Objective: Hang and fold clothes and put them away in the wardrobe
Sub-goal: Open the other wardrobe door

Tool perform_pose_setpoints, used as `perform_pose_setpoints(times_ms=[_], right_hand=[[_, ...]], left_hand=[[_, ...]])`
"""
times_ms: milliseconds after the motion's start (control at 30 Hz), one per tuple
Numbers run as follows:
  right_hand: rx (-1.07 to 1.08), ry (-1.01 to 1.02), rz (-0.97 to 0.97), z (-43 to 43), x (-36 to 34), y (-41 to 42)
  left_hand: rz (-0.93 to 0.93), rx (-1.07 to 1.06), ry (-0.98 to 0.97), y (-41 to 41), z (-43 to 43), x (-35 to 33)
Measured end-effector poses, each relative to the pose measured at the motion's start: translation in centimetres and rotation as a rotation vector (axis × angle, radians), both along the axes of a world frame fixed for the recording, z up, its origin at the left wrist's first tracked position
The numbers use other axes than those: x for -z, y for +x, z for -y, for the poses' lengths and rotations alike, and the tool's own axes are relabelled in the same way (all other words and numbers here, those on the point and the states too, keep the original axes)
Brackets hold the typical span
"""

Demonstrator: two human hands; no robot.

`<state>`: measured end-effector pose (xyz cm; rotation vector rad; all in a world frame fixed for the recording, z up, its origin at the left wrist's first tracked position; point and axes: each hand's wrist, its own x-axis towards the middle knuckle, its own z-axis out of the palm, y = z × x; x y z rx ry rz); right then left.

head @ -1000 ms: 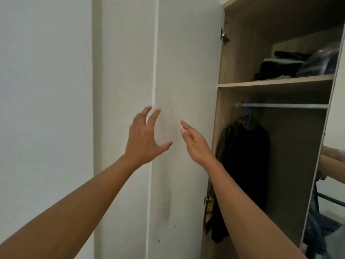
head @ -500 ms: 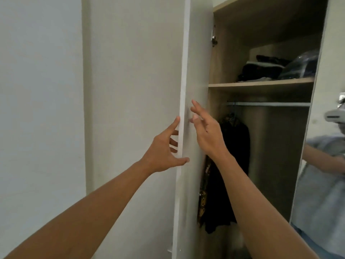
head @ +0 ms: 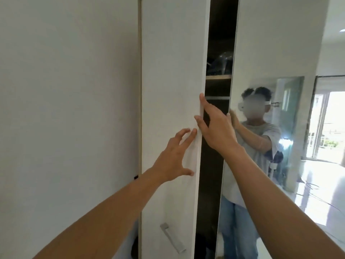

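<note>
Since half a second ago the white door (head: pixel 171 71) has swung nearly closed, so I see only a dark slit of the wardrobe (head: pixel 220 25), its clothes hidden. My left hand (head: pixel 170 159) touches the door face with spread fingers; my right hand (head: pixel 216 128) lays straight fingers along its edge.

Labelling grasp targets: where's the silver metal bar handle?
Head view, bottom centre: the silver bar handle sits low on the white wardrobe door, below the left hand.
</note>
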<state>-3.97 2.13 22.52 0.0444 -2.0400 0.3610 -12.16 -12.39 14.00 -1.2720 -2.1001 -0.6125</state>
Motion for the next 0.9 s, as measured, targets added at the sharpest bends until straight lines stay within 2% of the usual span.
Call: perform_pose_setpoints(times_ms=[167, 267, 500, 633, 800, 900], right_hand=[[0.368, 0.165, 0.089, -6.7, -0.6, -1.5], [0.493, 0.263, 0.142, -9.3, -0.7, -2.7], [0.556, 0.305, 0.218, -15.2, -0.9, -6.1], [0.564, 0.323, 0.132, -16.5, -0.1, -7.8], [0.592, 0.348, 0.024, -17.5, 0.4, -10.1], [0.618, 0.401, 0.058, -18.7, 0.1, -11.6]], left_hand=[[-0.052, -0.042, -0.013, -2.0, -7.1, 1.7], [-0.053, -0.080, -0.031, -2.8, -9.3, 2.2], [-0.072, -0.163, -0.073, -5.8, -15.6, 3.5], [-0.083, -0.257, -0.072, -6.7, -17.2, 4.1], [-0.084, -0.269, -0.048, -8.0, -17.9, 4.4], [-0.087, -0.285, -0.057, -8.7, -18.4, 4.3]])
